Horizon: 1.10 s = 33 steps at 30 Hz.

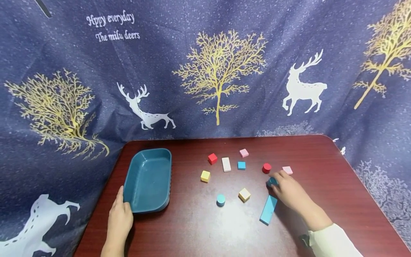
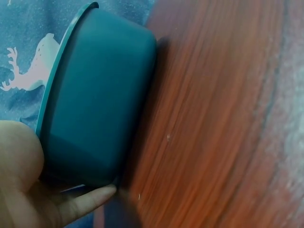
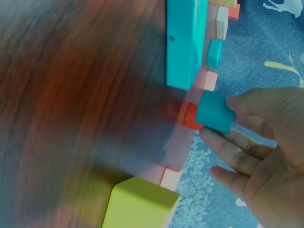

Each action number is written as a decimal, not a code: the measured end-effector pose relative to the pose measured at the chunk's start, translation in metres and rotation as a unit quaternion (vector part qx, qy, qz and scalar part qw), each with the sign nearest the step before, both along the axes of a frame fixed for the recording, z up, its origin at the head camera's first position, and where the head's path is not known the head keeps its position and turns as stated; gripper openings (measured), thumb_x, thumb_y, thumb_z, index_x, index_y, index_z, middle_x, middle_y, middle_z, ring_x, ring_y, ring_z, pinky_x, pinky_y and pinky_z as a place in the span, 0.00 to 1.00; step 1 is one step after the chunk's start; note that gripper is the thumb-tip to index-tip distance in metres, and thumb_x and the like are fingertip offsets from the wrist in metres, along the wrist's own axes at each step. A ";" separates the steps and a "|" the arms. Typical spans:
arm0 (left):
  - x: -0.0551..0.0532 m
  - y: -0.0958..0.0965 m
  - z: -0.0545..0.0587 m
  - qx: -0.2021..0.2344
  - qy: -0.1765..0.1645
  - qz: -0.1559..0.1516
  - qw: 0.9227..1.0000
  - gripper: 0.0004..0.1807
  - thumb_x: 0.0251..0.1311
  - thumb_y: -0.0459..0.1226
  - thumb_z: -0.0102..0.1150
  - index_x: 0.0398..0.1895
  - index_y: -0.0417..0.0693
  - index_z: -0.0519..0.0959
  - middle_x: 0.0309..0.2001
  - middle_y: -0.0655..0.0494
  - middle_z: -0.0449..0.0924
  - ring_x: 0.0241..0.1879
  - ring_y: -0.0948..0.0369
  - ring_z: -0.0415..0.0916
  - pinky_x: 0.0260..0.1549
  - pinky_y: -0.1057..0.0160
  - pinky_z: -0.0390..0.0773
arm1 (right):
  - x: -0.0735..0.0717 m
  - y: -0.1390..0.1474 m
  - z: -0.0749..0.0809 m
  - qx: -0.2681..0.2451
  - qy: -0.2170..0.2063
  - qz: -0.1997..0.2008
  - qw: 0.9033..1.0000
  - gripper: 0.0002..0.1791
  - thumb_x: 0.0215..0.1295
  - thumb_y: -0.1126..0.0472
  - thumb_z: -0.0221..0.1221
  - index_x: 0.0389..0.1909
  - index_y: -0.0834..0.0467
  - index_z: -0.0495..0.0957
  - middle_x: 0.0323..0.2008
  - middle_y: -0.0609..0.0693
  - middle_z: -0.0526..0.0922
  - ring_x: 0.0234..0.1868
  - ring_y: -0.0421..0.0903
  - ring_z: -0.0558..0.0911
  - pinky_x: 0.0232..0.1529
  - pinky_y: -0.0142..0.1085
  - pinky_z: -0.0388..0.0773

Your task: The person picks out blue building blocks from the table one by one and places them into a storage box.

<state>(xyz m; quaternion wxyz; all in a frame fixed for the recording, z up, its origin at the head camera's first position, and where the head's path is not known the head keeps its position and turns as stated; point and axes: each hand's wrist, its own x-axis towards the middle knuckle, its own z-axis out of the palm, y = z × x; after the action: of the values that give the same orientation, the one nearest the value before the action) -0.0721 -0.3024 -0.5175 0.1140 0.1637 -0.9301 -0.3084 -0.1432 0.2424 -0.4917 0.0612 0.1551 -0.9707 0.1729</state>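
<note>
At the left of the table a teal plastic basin (image 1: 149,182) stands upright. My left hand (image 1: 119,217) rests against its near left corner, fingers straight along the outer wall (image 2: 95,99). My right hand (image 1: 290,191) pinches a teal cylinder block (image 3: 214,111) between thumb and fingertips. Just behind that block is a red cylinder (image 1: 266,168), and a pink block (image 1: 287,170) lies beyond the hand. A long blue block (image 1: 268,210) lies in front of the held piece, toward me.
Between basin and right hand lie a yellow cube (image 1: 205,176), a red cube (image 1: 212,159), a white block (image 1: 226,164), a blue block (image 1: 241,165), another pink block (image 1: 244,153), a wooden cube (image 1: 244,195) and a teal cylinder (image 1: 221,200). A yellow-green block (image 3: 137,204) shows low in the right wrist view.
</note>
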 end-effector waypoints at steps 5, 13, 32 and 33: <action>0.000 0.003 0.001 0.002 -0.010 0.000 1.000 0.35 0.70 0.28 0.37 0.81 0.43 0.50 0.71 0.24 0.60 0.66 0.30 0.63 0.61 0.32 0.65 | -0.001 -0.007 0.002 -0.007 0.009 0.008 1.000 0.22 0.58 0.66 0.68 0.54 0.68 0.79 0.44 0.60 0.81 0.41 0.55 0.84 0.46 0.52 0.83; -0.001 0.008 0.001 0.005 -0.015 -0.004 1.000 0.35 0.70 0.29 0.36 0.81 0.45 0.50 0.73 0.27 0.59 0.69 0.32 0.61 0.63 0.33 0.64 | -0.004 -0.017 0.005 -0.010 0.000 0.009 1.000 0.24 0.59 0.65 0.67 0.57 0.67 0.78 0.44 0.60 0.80 0.38 0.52 0.81 0.43 0.49 0.83; -0.004 0.029 0.002 0.009 -0.003 -0.027 1.000 0.34 0.70 0.29 0.37 0.80 0.42 0.51 0.72 0.27 0.62 0.66 0.32 0.65 0.61 0.34 0.67 | -0.006 -0.049 0.016 -0.050 0.035 0.052 0.997 0.25 0.61 0.65 0.65 0.60 0.66 0.74 0.49 0.62 0.81 0.39 0.53 0.82 0.46 0.50 0.82; -0.004 0.031 0.002 0.009 -0.002 -0.029 1.000 0.34 0.70 0.29 0.37 0.80 0.42 0.52 0.71 0.27 0.62 0.65 0.32 0.66 0.60 0.34 0.68 | -0.006 -0.051 0.017 -0.052 0.038 0.056 0.996 0.25 0.61 0.66 0.65 0.60 0.66 0.74 0.49 0.62 0.81 0.40 0.53 0.83 0.46 0.50 0.82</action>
<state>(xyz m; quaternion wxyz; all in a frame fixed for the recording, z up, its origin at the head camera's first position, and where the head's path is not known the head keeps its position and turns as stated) -0.0764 -0.2716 -0.5153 0.1018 0.1384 -0.9317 -0.3200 -0.1492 0.1913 -0.4751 0.0965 0.2122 -0.9473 0.2198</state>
